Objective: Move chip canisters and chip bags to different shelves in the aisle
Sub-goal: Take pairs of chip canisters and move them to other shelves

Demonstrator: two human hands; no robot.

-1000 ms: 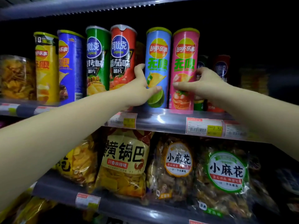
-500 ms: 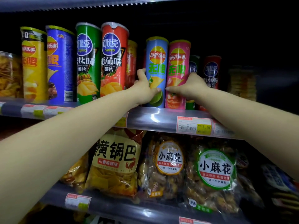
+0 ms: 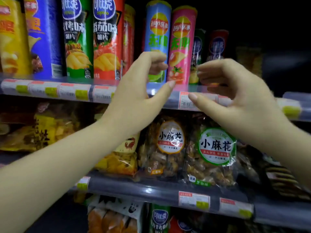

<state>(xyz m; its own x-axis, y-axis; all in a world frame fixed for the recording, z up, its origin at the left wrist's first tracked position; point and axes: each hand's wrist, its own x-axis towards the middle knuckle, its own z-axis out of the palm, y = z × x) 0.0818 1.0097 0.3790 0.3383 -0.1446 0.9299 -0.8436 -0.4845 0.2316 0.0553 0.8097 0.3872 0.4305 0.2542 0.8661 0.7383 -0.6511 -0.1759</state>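
Note:
A light blue Lay's canister [image 3: 157, 37] and a pink Lay's canister [image 3: 180, 41] stand side by side, set back on the upper shelf [image 3: 50, 91]. My left hand [image 3: 136, 96] hovers in front of the blue canister, fingers curled and apart, holding nothing. My right hand [image 3: 235, 98] hovers to the right of the pink canister, also curled, open and empty. Neither hand touches a canister. On the shelf below lie snack bags, among them an orange-label bag [image 3: 168, 148] and a green-label bag [image 3: 213, 153].
Green [image 3: 77, 39], red [image 3: 106, 41], dark blue [image 3: 44, 37] and yellow [image 3: 11, 39] canisters stand in a row at the upper shelf's left front. More canisters [image 3: 217, 46] stand behind at the right. Price tags line the shelf edges. A lower shelf holds another green canister [image 3: 159, 219] and bags.
Both hands have let go of the blue and pink canisters and drawn back toward me and downward. The two canisters now stand further back on the shelf than one second ago.

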